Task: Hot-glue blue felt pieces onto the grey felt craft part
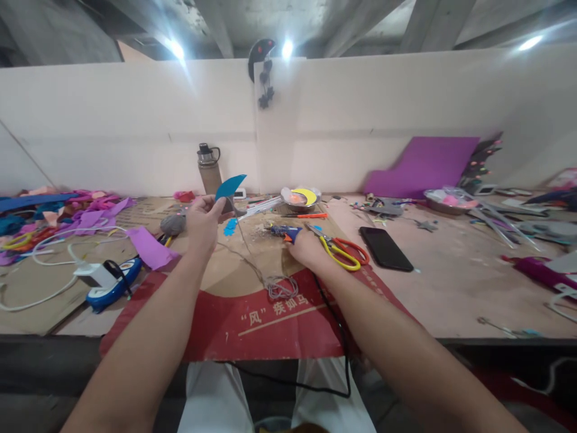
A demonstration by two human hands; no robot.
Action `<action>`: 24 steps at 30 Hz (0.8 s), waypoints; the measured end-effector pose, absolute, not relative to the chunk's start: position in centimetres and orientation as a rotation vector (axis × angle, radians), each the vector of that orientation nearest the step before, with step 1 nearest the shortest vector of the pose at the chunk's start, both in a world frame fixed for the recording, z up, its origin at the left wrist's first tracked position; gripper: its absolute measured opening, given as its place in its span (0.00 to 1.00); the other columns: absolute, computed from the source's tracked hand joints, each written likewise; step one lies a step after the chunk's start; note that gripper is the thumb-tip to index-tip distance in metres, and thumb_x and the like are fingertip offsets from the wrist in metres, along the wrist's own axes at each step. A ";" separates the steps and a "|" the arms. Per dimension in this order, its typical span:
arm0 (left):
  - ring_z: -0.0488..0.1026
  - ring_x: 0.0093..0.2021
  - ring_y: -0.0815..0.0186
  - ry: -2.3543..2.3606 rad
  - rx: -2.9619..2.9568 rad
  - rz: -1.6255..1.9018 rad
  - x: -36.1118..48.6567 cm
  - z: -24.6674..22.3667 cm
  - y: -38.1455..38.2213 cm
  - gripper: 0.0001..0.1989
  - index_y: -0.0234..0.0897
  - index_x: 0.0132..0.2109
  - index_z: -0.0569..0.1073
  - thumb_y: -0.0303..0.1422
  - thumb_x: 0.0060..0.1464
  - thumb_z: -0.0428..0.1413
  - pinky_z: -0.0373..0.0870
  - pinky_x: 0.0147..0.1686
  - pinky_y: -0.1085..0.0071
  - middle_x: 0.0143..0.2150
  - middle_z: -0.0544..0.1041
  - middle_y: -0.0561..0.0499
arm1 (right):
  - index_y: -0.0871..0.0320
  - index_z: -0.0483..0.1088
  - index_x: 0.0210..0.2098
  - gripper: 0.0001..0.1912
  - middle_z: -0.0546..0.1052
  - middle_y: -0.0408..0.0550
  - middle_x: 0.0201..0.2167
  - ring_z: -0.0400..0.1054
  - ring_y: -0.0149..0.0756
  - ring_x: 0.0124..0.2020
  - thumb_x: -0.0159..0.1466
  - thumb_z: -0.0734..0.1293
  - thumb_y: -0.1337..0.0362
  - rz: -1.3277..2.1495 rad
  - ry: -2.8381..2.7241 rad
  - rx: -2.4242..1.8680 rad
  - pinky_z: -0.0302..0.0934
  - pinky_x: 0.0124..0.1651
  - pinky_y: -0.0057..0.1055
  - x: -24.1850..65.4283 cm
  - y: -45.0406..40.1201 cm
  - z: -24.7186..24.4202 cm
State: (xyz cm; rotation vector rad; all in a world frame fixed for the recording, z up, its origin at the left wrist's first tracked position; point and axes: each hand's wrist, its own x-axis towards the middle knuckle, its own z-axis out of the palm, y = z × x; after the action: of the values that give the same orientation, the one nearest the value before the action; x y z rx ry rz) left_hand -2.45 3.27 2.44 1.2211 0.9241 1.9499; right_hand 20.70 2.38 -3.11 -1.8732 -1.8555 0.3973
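My left hand (208, 218) is raised over the work mat, thumb and fingers pinched on a blue leaf-shaped cutout (231, 186). A grey piece shows just behind its fingertips. Below that hand a grey cord (246, 240) runs down to a loose coil (282, 287) on the mat. My right hand (306, 246) is closed round a dark blue glue gun (288, 233) with an orange trigger, its nozzle pointing left. A black cable (331, 319) trails from it over the table edge. Yellow- and red-handled scissors (345, 251) lie right beside my right hand.
A black phone (386, 248) lies to the right. Behind stand a bottle (210, 171) and a bowl (295, 204) with a yellow cutout. At left are a blue power strip (115, 285), white cables and coloured scraps (106, 216). A red-and-brown paper mat (270, 331) covers the table's front.
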 end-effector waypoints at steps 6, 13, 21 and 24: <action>0.78 0.30 0.66 0.878 1.233 1.850 -1.9 2.3 3.0 0.16 0.33 0.35 0.73 0.37 0.42 0.66 0.76 0.26 0.73 0.30 0.78 0.50 | 0.58 0.70 0.34 0.08 0.76 0.52 0.26 0.72 0.43 0.29 0.56 0.64 0.62 0.643 -1.618 -1.779 0.62 0.29 0.34 20.3 3.3 -3.2; 0.78 0.30 0.66 0.869 1.212 1.815 -1.7 2.1 2.9 0.15 0.33 0.35 0.74 0.37 0.42 0.67 0.76 0.25 0.75 0.31 0.78 0.49 | 0.52 0.57 0.44 0.19 0.74 0.48 0.41 0.71 0.34 0.31 0.53 0.63 0.67 0.913 -1.222 -1.045 0.67 0.32 0.31 19.0 0.9 -0.8; 0.77 0.29 0.67 0.898 1.200 1.824 -1.4 1.7 2.9 0.17 0.32 0.34 0.73 0.37 0.41 0.67 0.78 0.26 0.71 0.30 0.77 0.50 | 0.52 0.61 0.47 0.13 0.73 0.44 0.36 0.62 0.28 0.24 0.63 0.63 0.59 0.931 -1.446 -0.763 0.61 0.27 0.29 18.0 -2.2 0.2; 0.77 0.29 0.65 0.923 1.198 1.825 -1.0 1.8 2.6 0.16 0.32 0.33 0.73 0.38 0.41 0.67 0.79 0.27 0.69 0.29 0.77 0.50 | 0.51 0.62 0.49 0.12 0.74 0.47 0.43 0.63 0.29 0.27 0.65 0.62 0.60 0.836 -1.533 -0.764 0.61 0.28 0.30 17.8 -2.2 -0.2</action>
State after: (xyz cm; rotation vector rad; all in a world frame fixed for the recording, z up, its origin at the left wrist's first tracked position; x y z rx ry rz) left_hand -1.02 2.64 1.79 1.1976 0.9227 1.8250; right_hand 17.80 -2.16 -0.24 -0.7645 -1.5329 0.8365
